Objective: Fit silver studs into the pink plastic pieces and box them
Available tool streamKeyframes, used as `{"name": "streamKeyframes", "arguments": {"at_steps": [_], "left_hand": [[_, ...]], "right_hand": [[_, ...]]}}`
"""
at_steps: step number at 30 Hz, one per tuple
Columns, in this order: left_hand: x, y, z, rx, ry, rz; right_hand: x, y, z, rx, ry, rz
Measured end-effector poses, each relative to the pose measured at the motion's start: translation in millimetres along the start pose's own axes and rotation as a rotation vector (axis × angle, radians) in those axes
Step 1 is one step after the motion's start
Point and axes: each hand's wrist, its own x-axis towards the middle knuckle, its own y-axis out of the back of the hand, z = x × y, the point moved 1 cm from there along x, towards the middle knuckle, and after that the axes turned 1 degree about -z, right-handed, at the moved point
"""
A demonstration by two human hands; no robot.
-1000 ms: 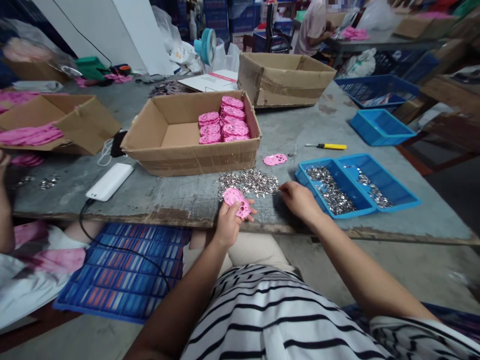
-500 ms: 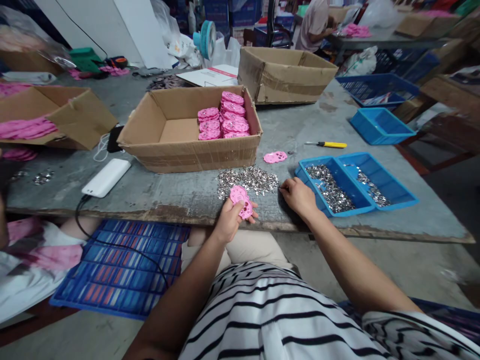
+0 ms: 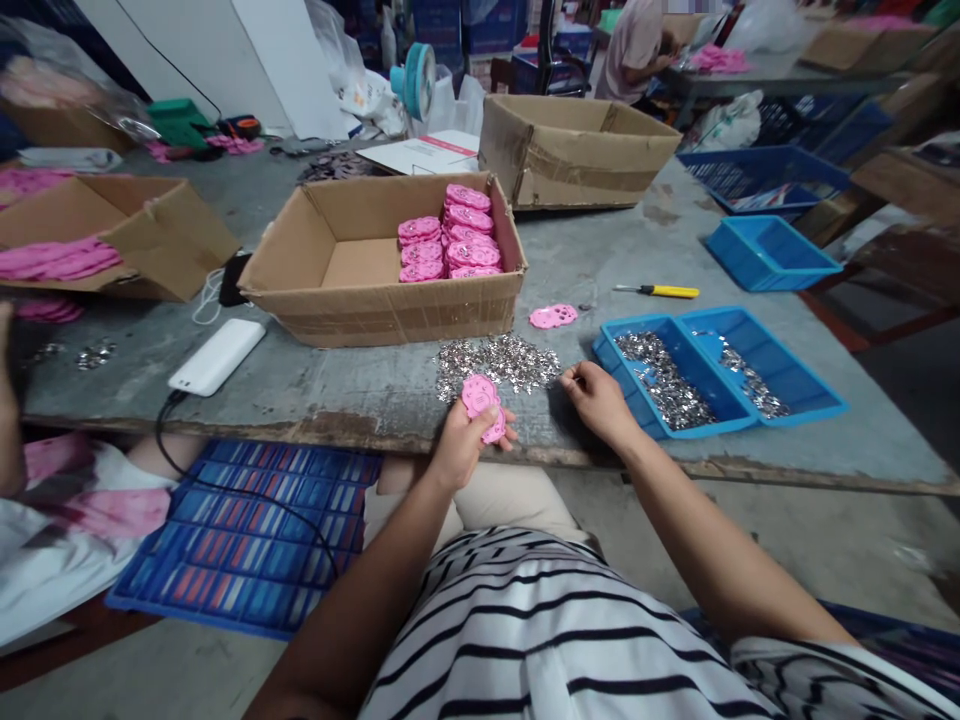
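Observation:
A pink scalloped plastic piece with small holes (image 3: pixel 480 396) is gripped in my left hand (image 3: pixel 460 440), thumb across its face, just over the table's front edge. My right hand (image 3: pixel 596 400) rests on the tabletop with its fingers pinched; whatever is between the fingertips is too small to make out. Between and beyond my hands spreads a pile of small shiny metal parts (image 3: pixel 499 362). Close to the right of my right hand stand two joined blue trays (image 3: pixel 679 432) with more metal parts in them. Another pink piece (image 3: pixel 553 316) lies flat behind the pile.
Behind the pile is a cardboard box (image 3: pixel 382 318) with stacked pink pieces (image 3: pixel 469 235). A yellow-handled tool (image 3: pixel 671 291) lies at right, near a small blue bin (image 3: pixel 772 252). A white power bank (image 3: pixel 217 357) with a cable sits left. Another person's arm (image 3: pixel 7 400) shows at far left.
My left thumb has shifted a little on the pink piece. My right hand stays in nearly the same spot with its fingers pinched. The whole view has shifted slightly.

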Motion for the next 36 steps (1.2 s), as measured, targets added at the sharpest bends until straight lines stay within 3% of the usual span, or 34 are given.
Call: {"name": "streamKeyframes", "arguments": {"at_steps": [6, 12, 16, 26, 29, 36], "left_hand": [[-7, -13.0, 2, -0.041, -0.046, 0.124], [-17, -24.7, 11, -0.066, 0.039, 0.109], [-20, -25.7, 12, -0.032, 0.078, 0.093], [-21, -22.3, 10, -0.039, 0.026, 0.151], [-19, -20.1, 8, 0.013, 0.005, 0.157], [-20, -20.0, 4, -0.015, -0.087, 0.279]], "right_hand": [[-10, -5, -25, 0.208, 0.146, -0.146], [-24, 3, -57, -0.017, 0.464, -0.403], [-29, 3, -68, -0.171, 0.51, -0.494], [-29, 3, -75, -0.177, 0.597, -0.54], [-30, -1, -72, -0.125, 0.574, -0.523], [-35, -26, -57, 0.318, 0.229, -0.382]]}}
